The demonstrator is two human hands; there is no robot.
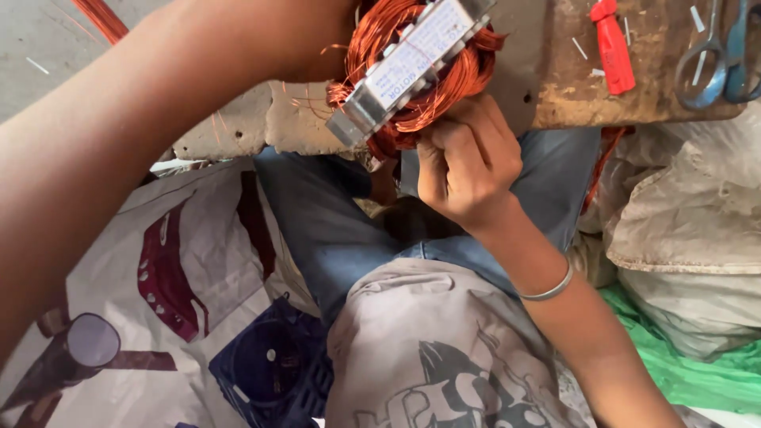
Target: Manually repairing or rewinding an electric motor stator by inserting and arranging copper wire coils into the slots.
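The motor stator point(416, 67), a metal core wound with bright copper wire, sits at the upper centre of the frame, resting against the near edge of a worn wooden board point(634, 87). The right hand point(468, 162) is curled shut just below it, fingers pinched on the copper coil at its lower side. The left arm sweeps across the upper left; the left hand point(317, 40) meets the far side of the stator, but its fingers are hidden, so whether it grips cannot be told. Handling this well seems to call for a steady hold on the metal core while wire is worked in small bundles, since loose strands stick out at the left and could kink or snap. Room is tight: the board edge lies just behind, a red-handled tool point(614, 43) and scissors point(717, 55) sit at the upper right, and the lap lies below, so the freest space is toward the lower left
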